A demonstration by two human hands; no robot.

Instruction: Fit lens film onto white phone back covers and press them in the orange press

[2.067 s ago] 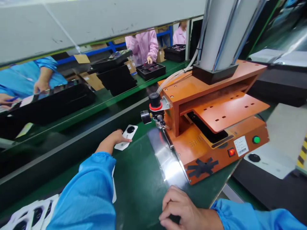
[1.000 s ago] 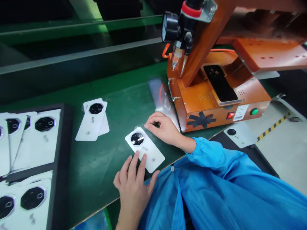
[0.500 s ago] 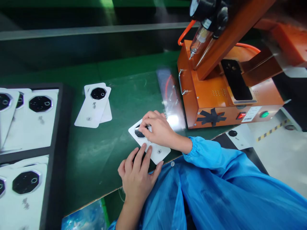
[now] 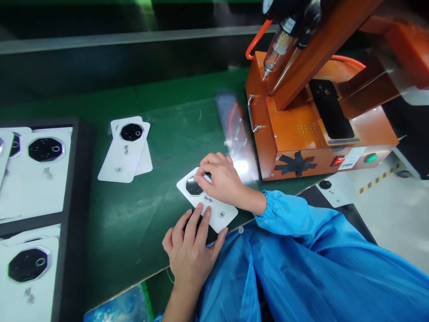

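A white phone back cover (image 4: 215,206) with a black octagonal camera area lies tilted on the green mat, close to the table's front edge. My left hand (image 4: 192,250) rests along its lower left edge, fingers spread and fingertips touching it. Over the camera area, my right hand (image 4: 219,179) has its thumb and fingers pinched together. Whatever might be between those fingertips is too small or hidden to make out. Two more white back covers (image 4: 125,154) lie overlapped on the mat to the left.
A black divided tray (image 4: 72,214) with several white covers stands at the left. At the right is an orange press machine (image 4: 281,134) with a black phone-shaped fixture (image 4: 330,109). Clear film (image 4: 236,134) lies beside it. Another white cover (image 4: 337,190) sits at the lower right.
The view has shifted slightly, so the tray and loose covers sit further left. My right hand has moved a little, showing more of the cover's printed mark. My left hand stays against the cover.
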